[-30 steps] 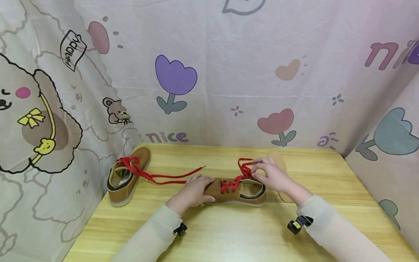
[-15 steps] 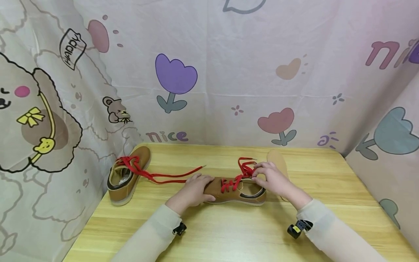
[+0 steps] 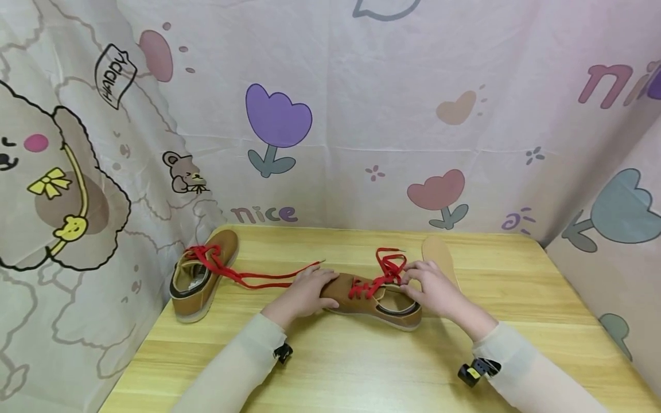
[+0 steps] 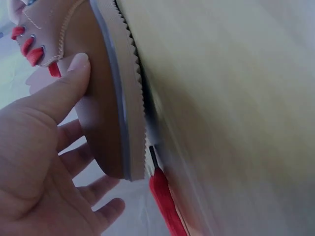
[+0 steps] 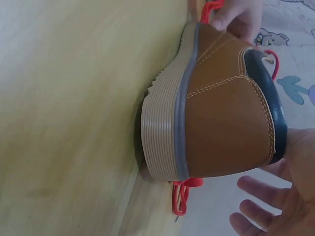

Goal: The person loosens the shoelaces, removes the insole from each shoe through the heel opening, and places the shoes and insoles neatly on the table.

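Cartoon-printed fabric (image 3: pixel 351 126) rises behind a wooden tabletop (image 3: pixel 335 367), whose far edge runs beyond the middle shoe (image 3: pixel 364 305). Well left of the middle shoe, by the tabletop's left edge, stands the other shoe (image 3: pixel 207 282); its long red laces (image 3: pixel 248 280) trail toward the middle shoe's toe. At that toe the left hand (image 3: pixel 307 291) grips the upper, thumb on the near side, fingers over the far side. Loose lace loops (image 3: pixel 388 277) lie behind the middle shoe's opening. At its heel end the right hand (image 3: pixel 431 287) has bent fingers at the collar; whether they pinch it cannot be told. Just behind that end lies a tan insole (image 3: pixel 439 255), and wood stretches from there to the right edge and in front of the middle shoe. Compared with half a second ago, the middle shoe has turned, heel swung nearer the person, both hands shifting slightly with it
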`<state>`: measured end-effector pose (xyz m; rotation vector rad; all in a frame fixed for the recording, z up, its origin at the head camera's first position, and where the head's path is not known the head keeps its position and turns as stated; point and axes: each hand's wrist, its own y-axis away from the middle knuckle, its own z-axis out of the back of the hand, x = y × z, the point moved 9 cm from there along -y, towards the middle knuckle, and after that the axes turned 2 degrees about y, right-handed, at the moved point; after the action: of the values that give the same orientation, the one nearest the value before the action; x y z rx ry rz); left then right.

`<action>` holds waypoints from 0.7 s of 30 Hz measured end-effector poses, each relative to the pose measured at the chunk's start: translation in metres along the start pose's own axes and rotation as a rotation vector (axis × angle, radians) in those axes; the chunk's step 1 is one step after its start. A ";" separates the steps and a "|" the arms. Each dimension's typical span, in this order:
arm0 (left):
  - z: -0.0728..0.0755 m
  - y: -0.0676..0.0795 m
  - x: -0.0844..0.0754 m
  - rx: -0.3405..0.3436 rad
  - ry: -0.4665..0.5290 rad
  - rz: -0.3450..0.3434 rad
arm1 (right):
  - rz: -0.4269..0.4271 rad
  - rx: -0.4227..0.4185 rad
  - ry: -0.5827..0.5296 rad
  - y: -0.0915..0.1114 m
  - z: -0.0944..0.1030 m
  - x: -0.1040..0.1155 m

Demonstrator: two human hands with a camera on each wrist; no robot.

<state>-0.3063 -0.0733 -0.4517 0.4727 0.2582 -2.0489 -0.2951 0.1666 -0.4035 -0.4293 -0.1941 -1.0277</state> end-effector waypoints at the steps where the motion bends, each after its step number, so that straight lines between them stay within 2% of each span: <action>1: 0.001 -0.002 0.001 -0.005 -0.012 -0.003 | -0.003 0.000 0.005 0.001 0.000 0.001; 5: 0.003 -0.006 0.004 -0.020 -0.053 -0.006 | -0.019 0.002 0.025 0.004 0.002 0.003; 10: 0.006 -0.005 0.003 -0.049 -0.118 -0.013 | -0.026 -0.012 0.010 0.001 0.004 0.002; 16: 0.010 0.007 -0.004 -0.099 -0.183 -0.018 | -0.017 -0.036 -0.033 -0.005 0.008 -0.001; 21: 0.010 0.022 -0.011 -0.129 -0.237 0.027 | -0.009 -0.008 -0.039 -0.007 0.003 -0.002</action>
<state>-0.2851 -0.0797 -0.4375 0.1515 0.2368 -2.0248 -0.3018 0.1668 -0.4003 -0.4565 -0.2267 -1.0294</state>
